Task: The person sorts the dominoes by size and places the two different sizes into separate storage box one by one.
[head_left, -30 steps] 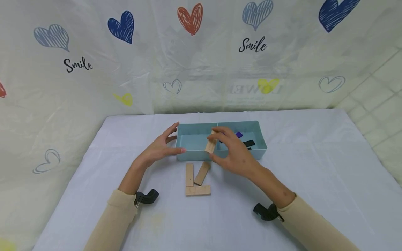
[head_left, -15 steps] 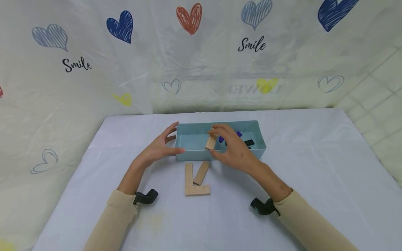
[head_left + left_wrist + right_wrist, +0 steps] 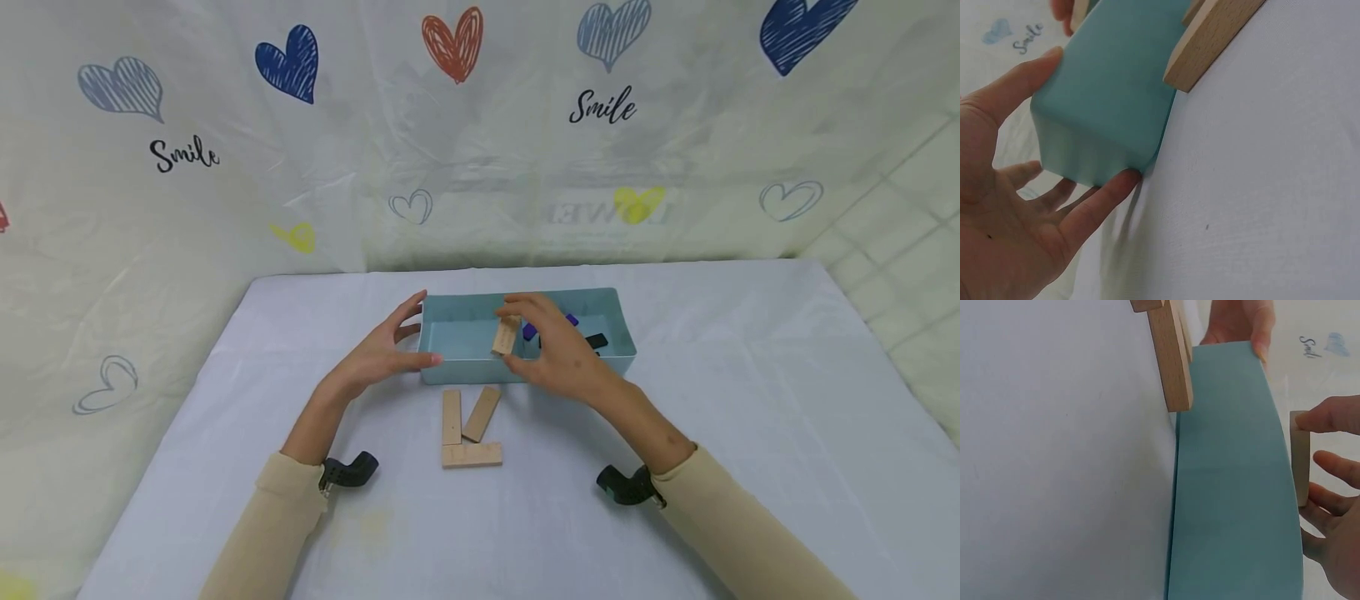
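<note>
On the white-covered tabletop point(image 3: 675, 442), my left hand point(image 3: 378, 354) is gripping one end of the blue box point(image 3: 465, 372), apparently to steady it, while my right hand point(image 3: 558, 354) is pinching a wooden block point(image 3: 506, 336) by its ends over the box's middle, seemingly for control.

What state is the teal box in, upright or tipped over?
The teal box is upright: in the head view its open top faces up and a black piece lies inside.
</note>
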Demonstrator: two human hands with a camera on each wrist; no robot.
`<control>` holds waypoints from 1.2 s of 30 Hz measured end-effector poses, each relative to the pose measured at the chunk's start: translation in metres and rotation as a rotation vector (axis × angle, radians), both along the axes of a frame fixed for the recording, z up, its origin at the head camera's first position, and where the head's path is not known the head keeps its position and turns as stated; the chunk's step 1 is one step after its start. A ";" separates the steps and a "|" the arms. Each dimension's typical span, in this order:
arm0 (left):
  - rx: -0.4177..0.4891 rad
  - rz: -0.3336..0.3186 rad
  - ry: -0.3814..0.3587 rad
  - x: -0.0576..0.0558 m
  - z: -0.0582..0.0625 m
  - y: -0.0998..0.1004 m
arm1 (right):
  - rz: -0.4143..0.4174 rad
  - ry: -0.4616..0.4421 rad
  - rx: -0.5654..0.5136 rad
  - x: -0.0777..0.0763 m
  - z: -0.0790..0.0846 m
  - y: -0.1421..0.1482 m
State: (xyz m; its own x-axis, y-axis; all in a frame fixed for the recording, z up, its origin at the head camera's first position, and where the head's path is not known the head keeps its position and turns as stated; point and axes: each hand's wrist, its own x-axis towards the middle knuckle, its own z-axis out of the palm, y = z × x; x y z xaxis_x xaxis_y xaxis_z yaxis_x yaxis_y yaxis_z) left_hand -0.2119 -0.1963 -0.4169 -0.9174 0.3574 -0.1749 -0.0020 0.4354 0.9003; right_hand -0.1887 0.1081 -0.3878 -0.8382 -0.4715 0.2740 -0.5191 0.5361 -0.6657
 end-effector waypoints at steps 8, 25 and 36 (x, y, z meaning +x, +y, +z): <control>-0.002 0.007 -0.001 -0.001 -0.001 0.000 | 0.035 -0.031 0.016 -0.004 0.001 0.002; 0.005 0.006 0.002 -0.001 -0.002 -0.001 | 0.134 -0.077 0.038 -0.015 0.006 0.012; 0.006 0.005 0.002 -0.002 -0.002 -0.001 | 0.147 -0.126 0.098 -0.018 0.008 0.018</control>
